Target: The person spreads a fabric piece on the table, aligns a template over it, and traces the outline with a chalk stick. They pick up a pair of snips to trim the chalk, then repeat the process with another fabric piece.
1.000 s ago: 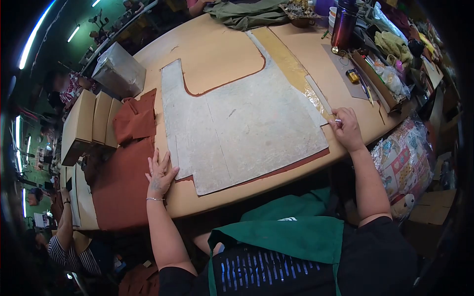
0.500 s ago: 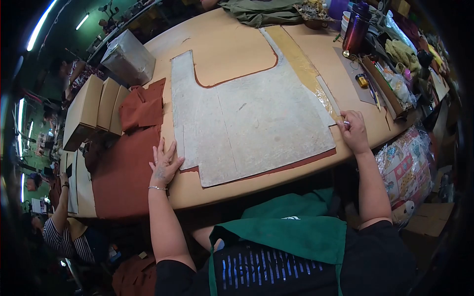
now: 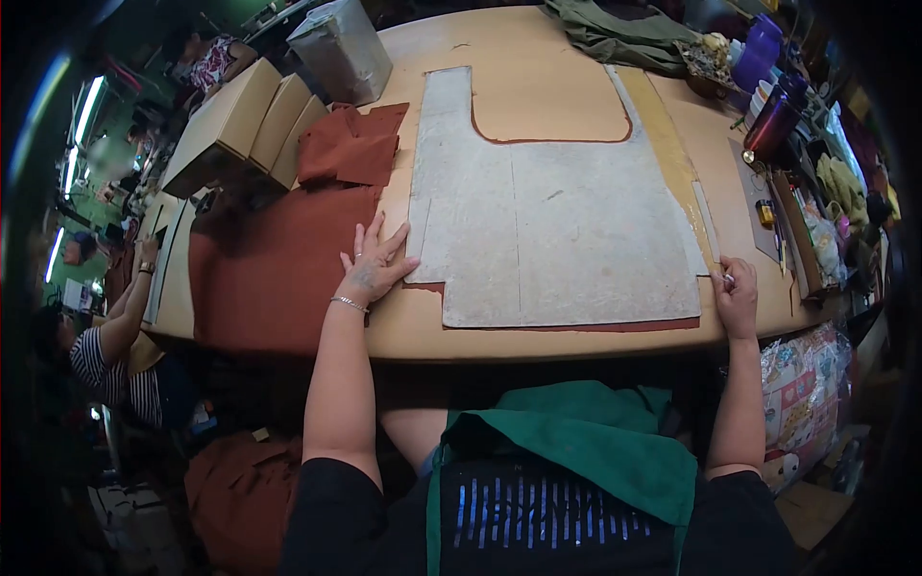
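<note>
Fingers (image 3: 392,246) spread wide and nearly straight, the left hand (image 3: 373,269) lies palm down on the table (image 3: 538,344), gripping nothing; its thumb tip meets the left edge of a large grey pattern sheet (image 3: 567,221). The right hand (image 3: 738,293) is curled, fingers bent in, with a small pale stick (image 3: 729,278) pinched in it, just beside the sheet's right side.

Between the two hands, the sheet lies flat near the table's near edge, its wide U-shaped cut-out towards the far edge. Brown cloth (image 3: 576,327) shows from beneath it along the near side, at the left notch and round the cut-out. A yellow strip (image 3: 663,120) runs down the sheet's right side.

Left of the left hand, a large brown piece (image 3: 279,274) covers the table's near left corner, with a crumpled brown piece (image 3: 351,144) at its far end. Cardboard boxes (image 3: 240,120) and a metal tin (image 3: 341,48) stand along the left edge. Green cloth (image 3: 624,38) is heaped at the far edge. Towards the right edge are a dark bottle (image 3: 776,117) and a narrow cardboard tray (image 3: 799,240).
</note>
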Tool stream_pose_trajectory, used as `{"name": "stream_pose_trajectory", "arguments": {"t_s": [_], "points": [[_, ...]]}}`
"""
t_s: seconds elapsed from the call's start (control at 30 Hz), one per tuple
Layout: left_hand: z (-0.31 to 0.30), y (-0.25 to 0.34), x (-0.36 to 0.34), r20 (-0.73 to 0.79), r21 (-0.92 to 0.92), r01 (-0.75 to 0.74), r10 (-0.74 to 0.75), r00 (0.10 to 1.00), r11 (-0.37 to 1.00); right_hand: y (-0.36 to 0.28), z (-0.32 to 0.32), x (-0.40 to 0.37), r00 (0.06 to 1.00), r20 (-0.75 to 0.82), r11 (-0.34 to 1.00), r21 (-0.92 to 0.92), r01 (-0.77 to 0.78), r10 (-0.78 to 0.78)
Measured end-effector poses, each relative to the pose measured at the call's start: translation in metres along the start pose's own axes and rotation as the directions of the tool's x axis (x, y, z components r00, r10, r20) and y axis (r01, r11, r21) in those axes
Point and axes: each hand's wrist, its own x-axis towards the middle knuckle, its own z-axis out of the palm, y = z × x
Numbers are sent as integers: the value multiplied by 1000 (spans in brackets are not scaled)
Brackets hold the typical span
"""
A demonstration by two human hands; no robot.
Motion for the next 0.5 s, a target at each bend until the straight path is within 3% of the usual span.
{"name": "stream_pose_trajectory", "arguments": {"t_s": [0.33,0.5], "points": [[-4,0,-1,29,30,7,-7,1000,1000,4,0,-1,994,85,996,42,-72,69],[-3,-1,-2,21,31,-15,14,1000,999,13,4,-2,997,71,999,38,-12,10]]}}
